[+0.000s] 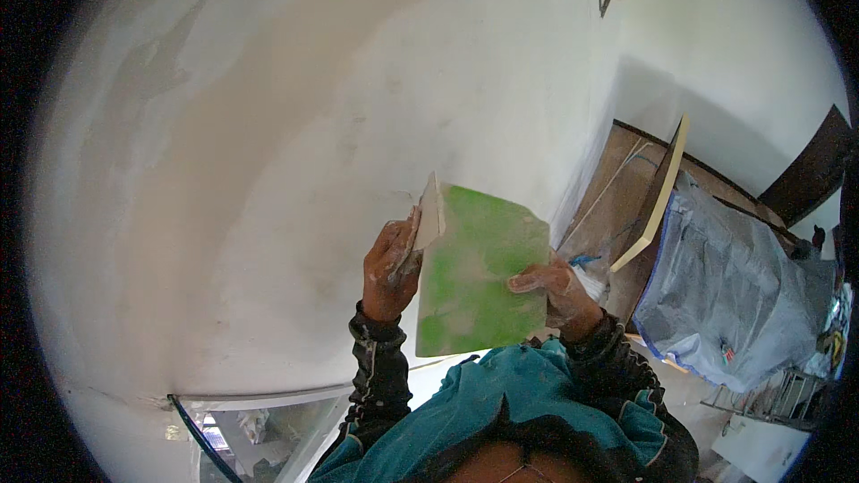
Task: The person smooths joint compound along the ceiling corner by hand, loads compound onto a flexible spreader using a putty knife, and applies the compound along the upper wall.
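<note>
Soft light faintly shadows the right wall (729, 58); edges bend.

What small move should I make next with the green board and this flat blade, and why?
Probably draw the pale flat blade across the green board: whitish residue smears the board's face, your left hand has the blade at its left edge, and your right hand grips its right side.

Left hand (391, 268) gripping a pale flat tool (431, 220) at the left edge of a smeared green board (479, 282), right hand (565, 297) holding its right side, patchy wall (295, 152) beyond, plastic sheeting (725, 273) at right.
</note>
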Available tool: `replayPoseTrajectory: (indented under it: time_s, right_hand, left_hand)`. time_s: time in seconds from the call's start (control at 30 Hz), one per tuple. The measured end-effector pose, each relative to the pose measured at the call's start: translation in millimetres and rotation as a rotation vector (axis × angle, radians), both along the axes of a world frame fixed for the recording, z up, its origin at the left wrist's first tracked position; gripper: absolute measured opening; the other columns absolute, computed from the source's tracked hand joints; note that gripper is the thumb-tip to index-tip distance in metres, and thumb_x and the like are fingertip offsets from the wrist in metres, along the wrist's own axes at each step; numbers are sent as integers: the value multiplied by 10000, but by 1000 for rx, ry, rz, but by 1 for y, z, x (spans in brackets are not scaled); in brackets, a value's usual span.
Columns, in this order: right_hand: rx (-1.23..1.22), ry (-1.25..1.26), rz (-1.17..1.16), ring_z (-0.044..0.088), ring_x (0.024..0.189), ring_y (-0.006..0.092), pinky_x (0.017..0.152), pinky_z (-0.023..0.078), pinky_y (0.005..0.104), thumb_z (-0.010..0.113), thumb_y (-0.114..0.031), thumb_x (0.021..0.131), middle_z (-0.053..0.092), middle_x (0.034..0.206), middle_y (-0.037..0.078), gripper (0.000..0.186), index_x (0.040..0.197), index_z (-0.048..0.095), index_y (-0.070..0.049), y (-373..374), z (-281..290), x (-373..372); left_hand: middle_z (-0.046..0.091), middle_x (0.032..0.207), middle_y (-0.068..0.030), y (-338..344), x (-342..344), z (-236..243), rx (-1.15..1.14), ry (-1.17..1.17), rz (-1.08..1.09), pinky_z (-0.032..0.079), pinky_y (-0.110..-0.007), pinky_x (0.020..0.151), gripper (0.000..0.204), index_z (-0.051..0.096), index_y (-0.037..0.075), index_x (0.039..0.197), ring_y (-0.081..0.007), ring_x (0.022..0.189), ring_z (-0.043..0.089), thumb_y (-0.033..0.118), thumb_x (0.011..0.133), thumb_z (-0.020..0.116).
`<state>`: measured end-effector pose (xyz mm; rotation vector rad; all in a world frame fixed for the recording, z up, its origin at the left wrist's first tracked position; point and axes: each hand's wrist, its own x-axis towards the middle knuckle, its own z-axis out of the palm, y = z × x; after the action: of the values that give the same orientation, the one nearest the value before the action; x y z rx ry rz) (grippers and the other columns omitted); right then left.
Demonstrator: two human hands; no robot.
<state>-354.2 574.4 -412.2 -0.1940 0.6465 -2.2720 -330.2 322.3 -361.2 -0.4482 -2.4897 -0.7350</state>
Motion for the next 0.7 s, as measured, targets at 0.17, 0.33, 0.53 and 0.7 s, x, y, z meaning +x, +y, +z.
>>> replayPoseTrajectory:
  time_s: [0.17,0.33,0.53,0.7]
  right_hand:
    - [138,64,-51,629,1076,238,925,536,379,649,-57,845,616,1201,135,556,1357,436,-25,17,5,-4]
    - [26,365,-254,603,1112,242,965,496,376,596,-75,925,583,1269,131,462,1351,428,-14,22,27,-16]
    - [535,1364,-997,591,1107,308,914,498,364,619,-42,887,549,1298,180,521,1369,425,-19,8,149,-87]
    - [965,1744,-1508,585,1122,389,864,556,399,642,67,741,496,1345,221,731,1415,413,-98,-10,234,-157]
  left_hand:
    - [628,1047,-142,-14,-5,-15,-49,-1,4,542,-350,775,536,603,62,1282,-305,922,641,-93,770,643]
    - [661,1043,-154,-14,6,-56,244,-364,69,533,-399,839,337,610,22,1211,-336,949,648,3,874,607]
    - [671,951,-128,-13,27,-65,210,-172,214,522,-372,771,122,646,6,984,-280,867,660,95,950,570]
    - [668,975,-139,-14,53,-76,363,-235,260,524,-350,778,128,635,-14,1014,-246,873,663,68,943,567]
